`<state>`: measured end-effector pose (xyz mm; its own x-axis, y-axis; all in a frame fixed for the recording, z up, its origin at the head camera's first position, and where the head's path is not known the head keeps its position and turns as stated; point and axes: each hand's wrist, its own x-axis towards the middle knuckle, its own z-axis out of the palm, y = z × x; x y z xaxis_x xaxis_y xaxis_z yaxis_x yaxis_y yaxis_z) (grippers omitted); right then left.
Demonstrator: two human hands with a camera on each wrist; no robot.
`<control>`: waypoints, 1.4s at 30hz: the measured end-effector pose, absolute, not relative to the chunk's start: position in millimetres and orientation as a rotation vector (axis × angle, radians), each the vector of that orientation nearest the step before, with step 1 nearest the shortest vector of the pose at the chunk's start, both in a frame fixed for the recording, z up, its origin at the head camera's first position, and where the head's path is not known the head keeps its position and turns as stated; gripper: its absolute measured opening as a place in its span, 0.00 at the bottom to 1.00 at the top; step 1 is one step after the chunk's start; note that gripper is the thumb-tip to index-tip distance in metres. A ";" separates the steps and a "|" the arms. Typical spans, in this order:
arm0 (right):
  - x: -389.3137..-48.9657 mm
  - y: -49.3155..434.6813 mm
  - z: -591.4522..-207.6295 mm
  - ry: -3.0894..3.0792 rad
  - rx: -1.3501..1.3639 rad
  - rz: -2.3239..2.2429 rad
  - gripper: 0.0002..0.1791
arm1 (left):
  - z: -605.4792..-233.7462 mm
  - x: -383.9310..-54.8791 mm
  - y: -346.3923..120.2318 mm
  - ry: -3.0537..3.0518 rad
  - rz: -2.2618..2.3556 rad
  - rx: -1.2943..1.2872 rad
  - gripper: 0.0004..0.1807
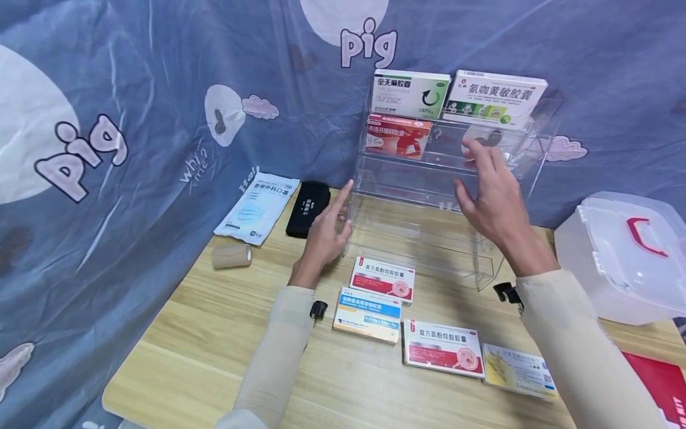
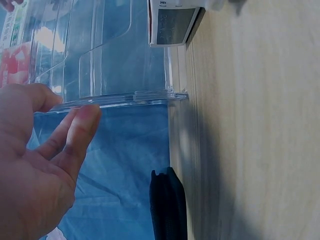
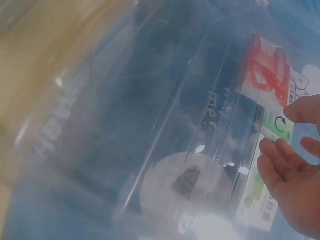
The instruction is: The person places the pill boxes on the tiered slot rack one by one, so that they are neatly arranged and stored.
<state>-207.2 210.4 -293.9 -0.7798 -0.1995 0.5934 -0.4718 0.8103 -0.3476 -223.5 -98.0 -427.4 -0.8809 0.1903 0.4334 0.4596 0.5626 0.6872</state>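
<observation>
A clear stepped rack (image 1: 418, 195) stands on the table. My left hand (image 1: 324, 235) is at its left side, fingers mostly extended; in the left wrist view the fingertips touch the side panel's edge. My right hand (image 1: 495, 193) hovers before the right part of the second tier, fingers loosely bent around nothing. A green-and-white medicine box (image 1: 409, 94) and a white medicine box (image 1: 495, 98) stand on the top tier. On the tier below, at the left, is a red medicine box (image 1: 398, 137). The right wrist view shows these boxes beyond my fingers.
Before the rack lie two red-and-white boxes (image 1: 382, 279), a blue-and-orange box (image 1: 367, 314) and a yellow-and-white box (image 1: 520, 371). A mask packet (image 1: 257, 207), black pouch (image 1: 308, 208) and tan bandage roll (image 1: 231, 257) lie left. A lidded white case (image 1: 621, 256) stands right.
</observation>
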 end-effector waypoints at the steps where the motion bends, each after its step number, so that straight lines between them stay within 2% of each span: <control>1: -202.8 213.1 -295.8 -2.439 0.499 0.659 0.39 | -427.4 -223.4 -97.8 -2.489 -1.229 -0.535 0.50; 22: -122.8 278.4 -362.3 -2.478 0.377 0.720 0.38 | -428.4 -223.4 -97.0 -2.498 -1.230 -0.518 0.51; 33: -88.6 283.1 -395.7 -2.561 0.401 0.677 0.36 | -426.0 -223.7 -96.0 -2.501 -1.237 -0.524 0.51; 39: -70.4 280.3 -414.1 -2.665 0.413 0.696 0.31 | -426.4 -224.1 -95.7 -2.492 -1.239 -0.530 0.51; 42: -61.4 278.7 -415.7 -2.858 0.437 0.741 0.36 | -426.8 -223.1 -96.3 -2.489 -1.235 -0.525 0.51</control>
